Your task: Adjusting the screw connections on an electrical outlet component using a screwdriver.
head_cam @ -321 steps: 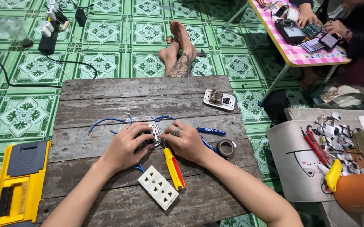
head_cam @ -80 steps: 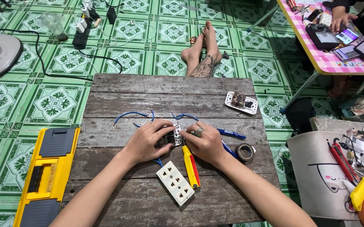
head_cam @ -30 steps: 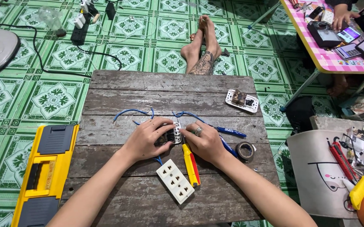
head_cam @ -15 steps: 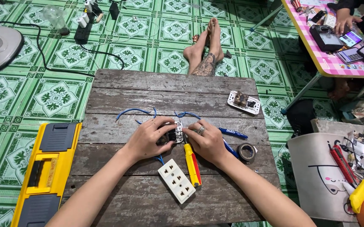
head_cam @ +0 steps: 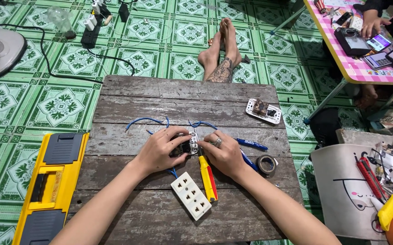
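A small white socket module [head_cam: 192, 144] sits near the middle of the weathered wooden board [head_cam: 160, 97], pinched between both hands. The left hand [head_cam: 160, 149] curls around its left side, fingers closed on the part; the right hand [head_cam: 226, 153] closes on its right side, a ring showing on one finger. Blue wires [head_cam: 144, 120] loop out from the module toward the far edge of the board. The step in hand looks like seating or fastening those wires into the module's terminals; exactly which terminal is hidden by the fingers. The next move would likely call for a steady grip from one hand while the other takes up the yellow-and-red screwdriver [head_cam: 208, 178], lying just near the right hand. Beside it, nearer still, lies a white multi-outlet faceplate [head_cam: 190, 195]. To the right rest blue-handled pliers [head_cam: 251, 145] and a roll of black tape [head_cam: 266, 164]; a second white plate [head_cam: 263, 110] lies far right. Left of the board on the green tiled floor [head_cam: 60, 102] is a yellow toolbox [head_cam: 47, 181]
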